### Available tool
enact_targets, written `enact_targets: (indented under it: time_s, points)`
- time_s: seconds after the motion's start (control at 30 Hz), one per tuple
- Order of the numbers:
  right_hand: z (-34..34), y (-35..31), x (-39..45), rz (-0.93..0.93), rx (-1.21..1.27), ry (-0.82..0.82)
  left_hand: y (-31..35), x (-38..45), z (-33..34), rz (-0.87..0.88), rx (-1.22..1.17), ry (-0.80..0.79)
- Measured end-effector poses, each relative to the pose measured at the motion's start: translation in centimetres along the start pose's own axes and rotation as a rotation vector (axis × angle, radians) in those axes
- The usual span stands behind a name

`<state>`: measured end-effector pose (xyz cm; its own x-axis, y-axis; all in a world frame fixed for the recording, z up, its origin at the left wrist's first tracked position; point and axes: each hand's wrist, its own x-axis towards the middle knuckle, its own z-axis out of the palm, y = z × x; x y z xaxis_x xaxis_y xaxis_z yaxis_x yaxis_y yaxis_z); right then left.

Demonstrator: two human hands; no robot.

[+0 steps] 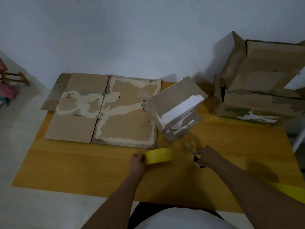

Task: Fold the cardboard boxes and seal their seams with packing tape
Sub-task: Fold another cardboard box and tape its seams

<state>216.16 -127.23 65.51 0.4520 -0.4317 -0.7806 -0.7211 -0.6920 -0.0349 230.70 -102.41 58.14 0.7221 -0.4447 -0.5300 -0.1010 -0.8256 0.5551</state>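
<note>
My left hand (137,160) grips a yellow roll of packing tape (159,155) near the table's front middle. To the right of the roll, my right hand (208,156) holds a pair of scissors (196,158) with black and white handles, blades pointing up and left. Just behind both hands stands a small folded cardboard box (175,103), tilted on the table, with white torn patches. A flattened cardboard box (105,108) lies at the back left of the table.
Two assembled cardboard boxes (264,83) are stacked at the back right. The yellow wooden table (82,166) spreads under everything. A yellow strip (290,190) shows at the right edge. A wooden rack with pink items (9,80) stands at far left.
</note>
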Motion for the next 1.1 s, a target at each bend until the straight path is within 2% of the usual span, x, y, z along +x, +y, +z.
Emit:
enact_targets:
  time_s: [0.2,0.33,0.43,0.5,0.6,0.67,0.73,0.8,0.87,0.97,1.1]
  points:
    - [2.3,-0.2,-0.3,0.007,0.227,0.001,-0.1,0.7,-1.1,0.065,0.117,-0.096]
    - [2.4,-1.2,-0.1,0.048,0.411,0.206,-0.4,1.2,-1.9,0.07,0.174,-0.152]
    - [0.7,-4.3,0.0,0.028,0.839,0.36,0.5,1.8,-4.0,0.066,0.133,-0.123]
    - [-1.0,-6.7,0.1,0.012,1.161,0.426,2.0,1.9,-6.3,0.203,0.118,0.012]
    - [-3.1,-9.2,0.8,-0.03,1.5,0.486,6.0,2.3,-10.1,0.596,0.109,0.227]
    - [-4.7,-10.1,1.1,-0.012,1.608,0.495,9.6,3.4,-12.3,0.885,0.165,0.264]
    - [-5.8,-10.5,1.3,0.003,1.729,0.468,13.2,5.3,-13.8,1.047,0.227,0.268]
    - [-6.3,-10.6,1.5,0.004,1.818,0.448,16.4,7.4,-14.7,1.021,0.338,0.248]
    - [-6.1,-10.5,2.0,0.031,1.792,0.475,18.9,9.1,-15.2,0.897,0.59,0.136]
    - [-5.9,-10.4,2.2,0.047,1.759,0.476,20.8,10.8,-15.0,0.894,0.903,-0.049]
    - [-6.5,-10.3,2.4,0.047,1.764,0.42,20.3,10.6,-14.7,0.93,0.914,-0.063]
